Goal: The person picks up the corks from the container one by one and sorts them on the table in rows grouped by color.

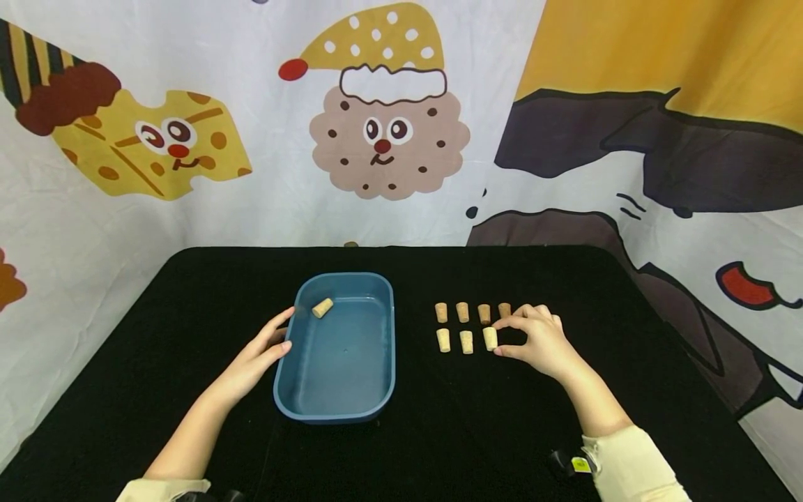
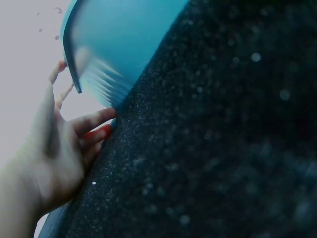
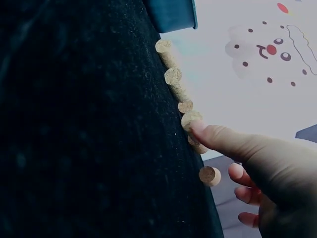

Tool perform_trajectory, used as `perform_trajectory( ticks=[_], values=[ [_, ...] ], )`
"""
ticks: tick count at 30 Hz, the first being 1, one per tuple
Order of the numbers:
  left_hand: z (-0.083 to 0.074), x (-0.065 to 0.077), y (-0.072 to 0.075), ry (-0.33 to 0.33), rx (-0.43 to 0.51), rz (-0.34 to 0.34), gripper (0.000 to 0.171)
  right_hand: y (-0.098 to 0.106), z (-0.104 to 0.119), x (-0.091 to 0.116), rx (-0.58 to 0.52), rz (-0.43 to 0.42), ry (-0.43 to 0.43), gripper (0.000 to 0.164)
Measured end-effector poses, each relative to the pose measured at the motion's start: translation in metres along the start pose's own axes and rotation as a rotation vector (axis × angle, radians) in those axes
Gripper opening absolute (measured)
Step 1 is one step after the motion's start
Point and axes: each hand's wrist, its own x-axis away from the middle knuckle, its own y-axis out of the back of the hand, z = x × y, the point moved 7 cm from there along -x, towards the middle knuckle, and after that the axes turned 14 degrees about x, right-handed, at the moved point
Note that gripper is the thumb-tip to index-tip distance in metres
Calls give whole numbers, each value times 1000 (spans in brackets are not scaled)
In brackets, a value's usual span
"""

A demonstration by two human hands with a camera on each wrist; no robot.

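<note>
My right hand (image 1: 541,343) pinches a pale cork (image 1: 490,339) between thumb and index finger, at the right end of the front row. In the right wrist view the thumb (image 3: 220,139) lies against the end of that cork (image 3: 190,119). Two more pale corks, one of them this cork (image 1: 443,340), lie to its left. Behind them runs a row of several browner corks (image 1: 462,312). My left hand (image 1: 256,352) rests its fairly straight fingers on the left side of a blue plastic bin (image 1: 389,362). One pale cork (image 1: 323,307) lies inside, near the bin's back left corner.
A black cloth (image 1: 439,432) covers the table. Behind it hangs a white curtain (image 1: 251,216) printed with cartoon food. A dark strap device with a yellow-green label (image 1: 580,464) sits at my right wrist.
</note>
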Motion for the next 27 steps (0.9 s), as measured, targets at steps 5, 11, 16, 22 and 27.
perform_trajectory(
  ticks=[5,11,16,22,27],
  values=[
    [0,0,0,8,2,-3,60,-5,-3,0,-8,23,-11,37],
    [0,0,0,17,-11,-10,61,-5,-2,1,2,35,-28,38],
    [0,0,1,6,-6,-4,60,-1,-1,0,12,37,-25,42],
    [0,0,2,4,1,-1,60,13,6,-3,5,-4,-4,43],
    [0,-1,2,8,2,-2,60,27,21,-6,-28,-74,41,38]
  ],
)
